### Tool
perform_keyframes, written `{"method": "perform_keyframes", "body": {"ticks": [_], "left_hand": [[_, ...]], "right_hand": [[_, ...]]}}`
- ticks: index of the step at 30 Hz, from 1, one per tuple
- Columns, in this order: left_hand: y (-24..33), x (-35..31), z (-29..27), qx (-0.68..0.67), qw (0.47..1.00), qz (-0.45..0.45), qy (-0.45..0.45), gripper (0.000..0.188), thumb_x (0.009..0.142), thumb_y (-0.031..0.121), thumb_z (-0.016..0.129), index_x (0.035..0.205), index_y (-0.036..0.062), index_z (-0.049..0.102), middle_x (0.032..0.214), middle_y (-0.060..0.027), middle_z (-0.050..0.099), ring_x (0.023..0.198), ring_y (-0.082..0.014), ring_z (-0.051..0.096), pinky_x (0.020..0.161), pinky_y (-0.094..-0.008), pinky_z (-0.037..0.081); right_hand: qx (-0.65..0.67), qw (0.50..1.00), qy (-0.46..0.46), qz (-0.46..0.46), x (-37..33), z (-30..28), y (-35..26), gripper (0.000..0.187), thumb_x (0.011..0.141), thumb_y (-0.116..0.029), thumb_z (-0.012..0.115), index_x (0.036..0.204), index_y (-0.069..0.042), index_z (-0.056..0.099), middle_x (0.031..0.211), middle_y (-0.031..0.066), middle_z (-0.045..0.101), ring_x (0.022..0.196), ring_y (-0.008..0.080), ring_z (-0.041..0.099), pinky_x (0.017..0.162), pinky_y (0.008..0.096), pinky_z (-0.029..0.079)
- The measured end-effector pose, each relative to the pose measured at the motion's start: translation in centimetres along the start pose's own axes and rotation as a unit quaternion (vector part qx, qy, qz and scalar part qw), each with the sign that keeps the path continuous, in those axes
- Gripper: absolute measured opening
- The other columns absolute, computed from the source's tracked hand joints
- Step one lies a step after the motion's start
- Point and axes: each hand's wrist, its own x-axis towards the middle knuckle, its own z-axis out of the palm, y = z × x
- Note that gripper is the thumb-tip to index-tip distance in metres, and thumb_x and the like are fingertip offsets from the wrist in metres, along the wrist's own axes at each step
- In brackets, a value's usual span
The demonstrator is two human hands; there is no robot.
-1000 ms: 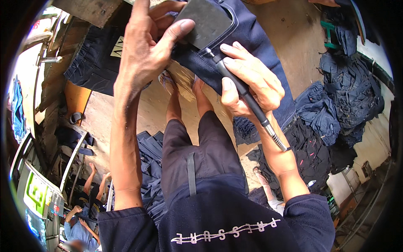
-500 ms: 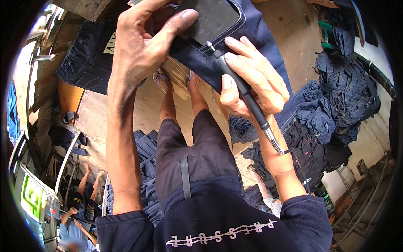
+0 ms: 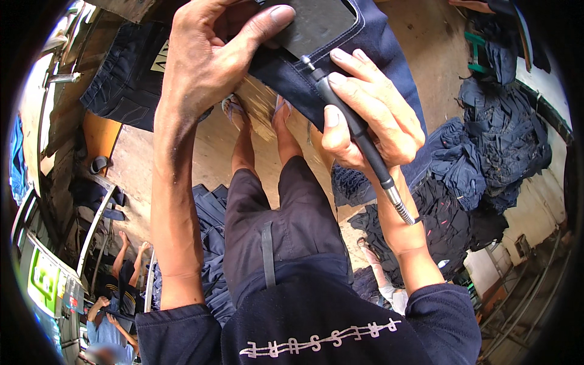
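Near the top, a flat black plate [image 3: 316,29] with a rounded corner lies against dark blue denim [image 3: 389,55]. White-looking stitching runs beside its edge. My left hand [image 3: 210,58] is closed at the plate's left side, its thumb pressing on the black face; the other fingers are partly hidden. In my right hand [image 3: 374,112] is a black rotary tool handpiece [image 3: 350,109], gripped like a pen. Its small metal tip points up and left, close to the stitched seam below the plate; whether it touches the cloth I cannot tell. A spring-wrapped metal end trails over my right forearm.
Piles of dark garments [image 3: 505,134] lie at the right, with black cloth [image 3: 444,213] below them. Folded dark trousers [image 3: 128,79] sit at upper left. A green stool [image 3: 474,52] stands at far right. Another person [image 3: 112,328] is at lower left.
My right hand and the handpiece have shifted slightly right. The black plate has also moved a little right and up, with my left thumb still on it.
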Motion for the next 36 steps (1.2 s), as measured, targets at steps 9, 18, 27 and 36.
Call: {"method": "perform_keyframes", "body": {"ticks": [9, 18, 27, 36], "left_hand": [[1.0, 0.0, 0.3, 0.046, 0.999, 0.001, 0.009, 0.047, 0.104, -0.001, 0.073, 0.151, -0.0015, 0.066, 0.130, -0.0098, 0.075, 0.108, -0.0114, 0.071, 0.094, -0.0268, 0.058], [1.0, -0.5, 1.7, 0.006, 0.998, -0.032, 0.062, 0.029, 0.108, 0.003, 0.068, 0.137, -0.0009, 0.071, 0.117, -0.0042, 0.071, 0.091, -0.0065, 0.061, 0.081, -0.0228, 0.050], [2.2, -0.7, 1.8, 0.143, 0.989, 0.025, 0.005, 0.066, 0.083, 0.006, 0.095, 0.143, 0.0059, 0.069, 0.143, -0.0078, 0.066, 0.127, -0.0205, 0.069, 0.097, -0.0363, 0.064], [1.9, -0.6, 3.0, 0.105, 0.994, 0.022, 0.010, 0.076, 0.080, 0.001, 0.097, 0.148, 0.0023, 0.064, 0.147, -0.0088, 0.063, 0.132, -0.0208, 0.067, 0.107, -0.0360, 0.060]], "right_hand": [[0.013, 1.000, -0.003, -0.007, 0.0, 0.0, 0.2, 0.031, 0.081, -0.003, 0.074, 0.109, 0.010, 0.079, 0.100, 0.0250, 0.081, 0.106, 0.0424, 0.082, 0.104, 0.0569, 0.064], [0.054, 0.994, 0.002, 0.093, 0.8, -2.4, 1.3, 0.034, 0.102, -0.007, 0.066, 0.131, 0.011, 0.069, 0.131, 0.0341, 0.074, 0.126, 0.0402, 0.074, 0.114, 0.0475, 0.056], [0.073, 0.996, -0.029, 0.049, 1.3, -2.3, 3.3, 0.029, 0.097, -0.007, 0.069, 0.121, 0.009, 0.072, 0.118, 0.0327, 0.079, 0.117, 0.0435, 0.079, 0.110, 0.0567, 0.059], [0.070, 0.996, -0.041, 0.038, 1.6, -2.2, 3.6, 0.030, 0.091, -0.007, 0.075, 0.116, 0.008, 0.074, 0.113, 0.0335, 0.079, 0.115, 0.0455, 0.079, 0.109, 0.0593, 0.059]]}}
